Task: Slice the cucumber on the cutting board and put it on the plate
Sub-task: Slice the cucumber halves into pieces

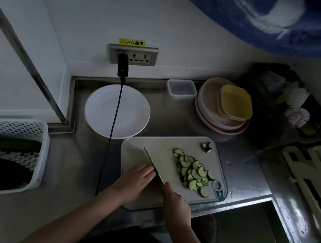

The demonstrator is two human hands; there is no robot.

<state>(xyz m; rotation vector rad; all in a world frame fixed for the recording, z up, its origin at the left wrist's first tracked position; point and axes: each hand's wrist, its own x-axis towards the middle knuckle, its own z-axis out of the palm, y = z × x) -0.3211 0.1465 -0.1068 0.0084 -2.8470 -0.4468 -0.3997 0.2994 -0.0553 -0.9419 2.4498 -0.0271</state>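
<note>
Cucumber slices (pixel 193 173) lie heaped on the right of the cutting board (pixel 162 154), apart from both hands. A person's right hand (pixel 176 202) has its grip curled round a knife (pixel 152 166) handle, blade slanting across the board; the left hand (pixel 134 181) rests flat, fingers straight, touching the blade. Behind the board on the steel tabletop (pixel 84 157) sits a white plate (pixel 101 109).

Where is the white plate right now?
In the head view the empty white plate sits on the counter left of centre, just behind the cutting board, below the wall socket, with a black cable hanging across it.
</note>
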